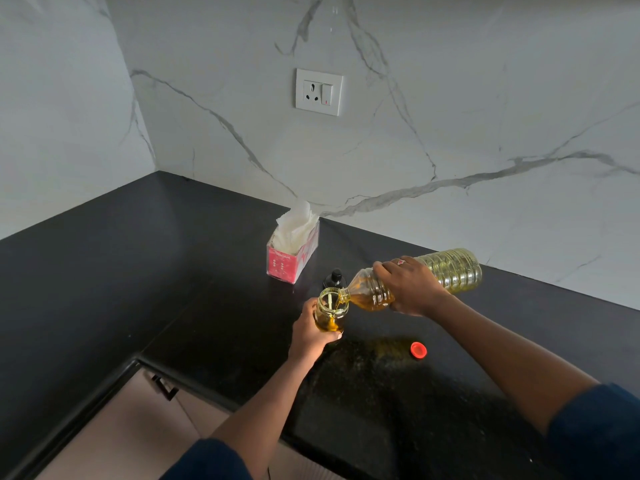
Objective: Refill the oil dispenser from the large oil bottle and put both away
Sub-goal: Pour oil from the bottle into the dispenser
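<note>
A small glass oil dispenser [330,310], lid off and partly filled with yellow oil, stands on the black counter [173,271]. My left hand [310,332] grips it from the left side. My right hand [410,285] holds the large clear oil bottle [450,270] tipped almost flat, its mouth over the dispenser's rim, and oil streams into it. The bottle's red cap [418,350] lies on the counter to the right of the dispenser. The dispenser's black top [335,278] sits just behind it.
A pink tissue box [292,252] stands behind the dispenser near the marble wall. A white wall socket [318,92] is above it. The counter turns a corner at the left. A cabinet handle [162,386] shows below the counter's front edge.
</note>
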The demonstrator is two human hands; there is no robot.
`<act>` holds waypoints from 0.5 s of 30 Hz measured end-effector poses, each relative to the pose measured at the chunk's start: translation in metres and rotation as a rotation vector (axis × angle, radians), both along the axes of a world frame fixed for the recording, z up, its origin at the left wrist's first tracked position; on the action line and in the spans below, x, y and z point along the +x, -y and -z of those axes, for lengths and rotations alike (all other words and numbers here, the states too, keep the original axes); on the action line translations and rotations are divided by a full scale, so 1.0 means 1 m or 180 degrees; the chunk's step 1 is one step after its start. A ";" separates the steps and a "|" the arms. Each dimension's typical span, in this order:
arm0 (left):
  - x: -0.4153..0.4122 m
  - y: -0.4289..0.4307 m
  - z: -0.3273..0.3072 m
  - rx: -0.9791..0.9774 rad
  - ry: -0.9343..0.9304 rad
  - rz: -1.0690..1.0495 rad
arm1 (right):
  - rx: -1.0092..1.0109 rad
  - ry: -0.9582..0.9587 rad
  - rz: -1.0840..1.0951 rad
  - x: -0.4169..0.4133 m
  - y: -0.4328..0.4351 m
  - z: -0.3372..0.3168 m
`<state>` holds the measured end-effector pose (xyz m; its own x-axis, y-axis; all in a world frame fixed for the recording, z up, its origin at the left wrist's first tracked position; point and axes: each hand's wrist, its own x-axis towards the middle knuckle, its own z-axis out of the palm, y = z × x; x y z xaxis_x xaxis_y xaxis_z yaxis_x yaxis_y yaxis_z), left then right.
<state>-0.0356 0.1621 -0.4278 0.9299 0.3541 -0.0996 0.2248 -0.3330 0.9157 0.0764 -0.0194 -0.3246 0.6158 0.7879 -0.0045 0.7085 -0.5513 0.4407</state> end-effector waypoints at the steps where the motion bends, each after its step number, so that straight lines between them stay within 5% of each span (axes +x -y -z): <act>1: 0.000 0.000 0.000 0.0000 0.0001 0.0004 | 0.0006 -0.0002 -0.0002 0.000 0.000 0.000; 15: 0.002 0.000 0.000 0.0038 -0.0065 -0.0004 | 0.0017 0.0006 -0.0014 0.002 0.001 0.002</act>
<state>-0.0338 0.1622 -0.4282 0.9273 0.3566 -0.1141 0.2438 -0.3436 0.9069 0.0781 -0.0205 -0.3264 0.6125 0.7905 0.0007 0.7100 -0.5505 0.4391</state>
